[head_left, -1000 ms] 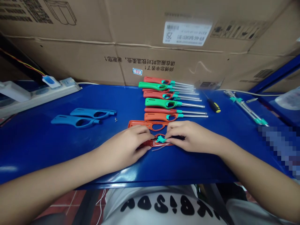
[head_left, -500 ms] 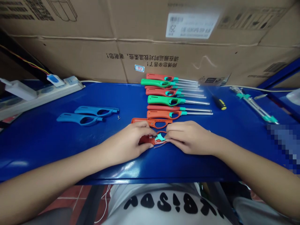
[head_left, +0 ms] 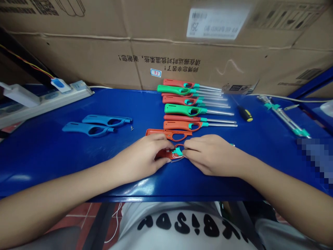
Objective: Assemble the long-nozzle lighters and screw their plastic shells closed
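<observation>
An orange lighter shell half (head_left: 166, 154) lies open-side up on the blue table, with a teal trigger (head_left: 178, 151) and white wire inside it. My left hand (head_left: 148, 154) curls around the shell's left part, thumb at the near edge and fingers at the far edge. My right hand (head_left: 208, 154) pinches at the trigger end; its fingertips hide what they grip there. Just beyond my hands sits a second orange shell half (head_left: 166, 134), its inner side showing. A small metal-and-teal tip (head_left: 232, 144) pokes out behind my right hand.
Several assembled long-necked lighters (head_left: 186, 109) line the back middle. Two blue shell halves (head_left: 97, 125) and small screws (head_left: 132, 128) lie left. A screwdriver (head_left: 246, 114) and metal tubes with teal ends (head_left: 283, 116) lie right. A power strip (head_left: 80, 89) and cardboard box (head_left: 104, 59) border the table.
My right hand has shifted very slightly at the trigger end, and its wrist sits a little lower. My left hand keeps its hold on the shell. The view has tilted slightly.
</observation>
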